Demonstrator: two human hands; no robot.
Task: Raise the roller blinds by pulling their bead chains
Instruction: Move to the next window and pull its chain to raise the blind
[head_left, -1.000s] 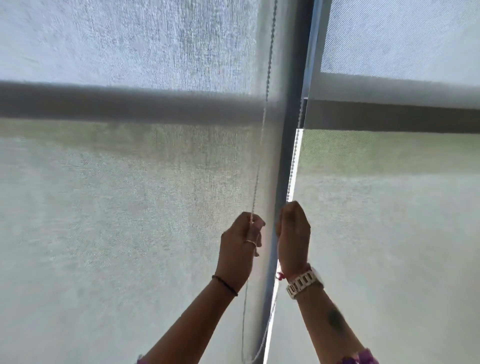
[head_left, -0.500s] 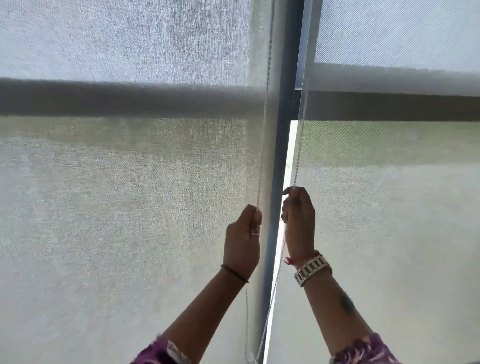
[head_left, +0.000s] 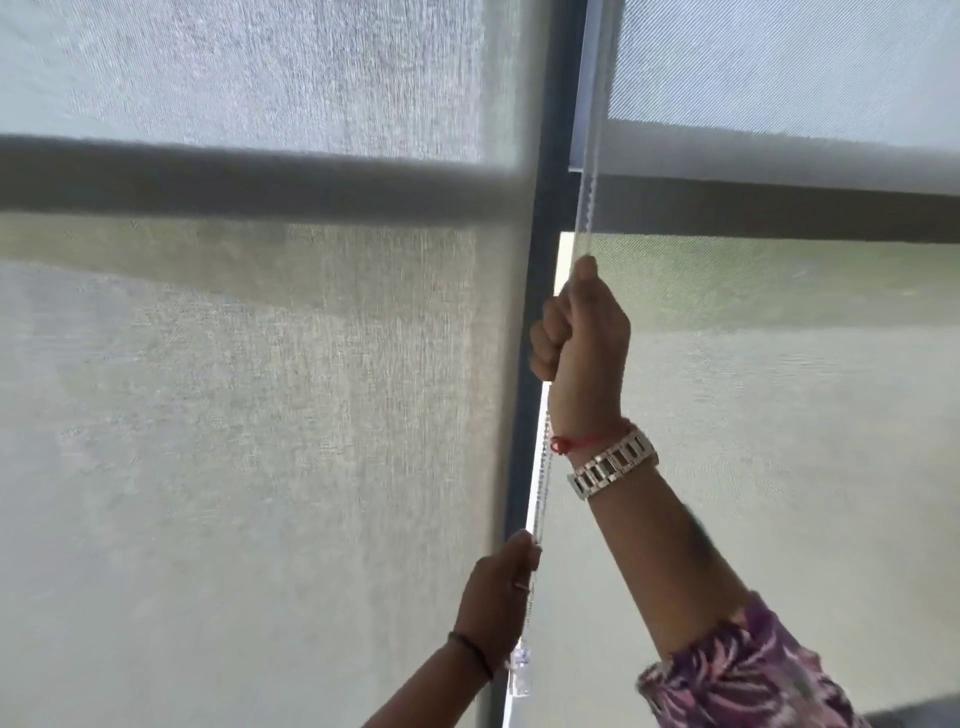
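Two pale mesh roller blinds hang side by side: the left blind (head_left: 249, 415) and the right blind (head_left: 810, 395), with a dark window post (head_left: 540, 218) between them. A white bead chain (head_left: 586, 208) runs down along the post. My right hand (head_left: 582, 327) is raised and closed on the chain just below the horizontal bar. My left hand (head_left: 498, 597) is lower and grips the chain near a clear plastic connector (head_left: 519, 670). The chain stretch between the hands looks blurred.
A dark horizontal window bar (head_left: 260, 182) shows through both blinds. A bright gap of daylight (head_left: 535, 467) runs beside the post. My right wrist carries a metal watch (head_left: 613, 462) and a red thread.
My left hand has dropped well down the chain. My right hand has risen higher up the chain. The view has shifted slightly left.
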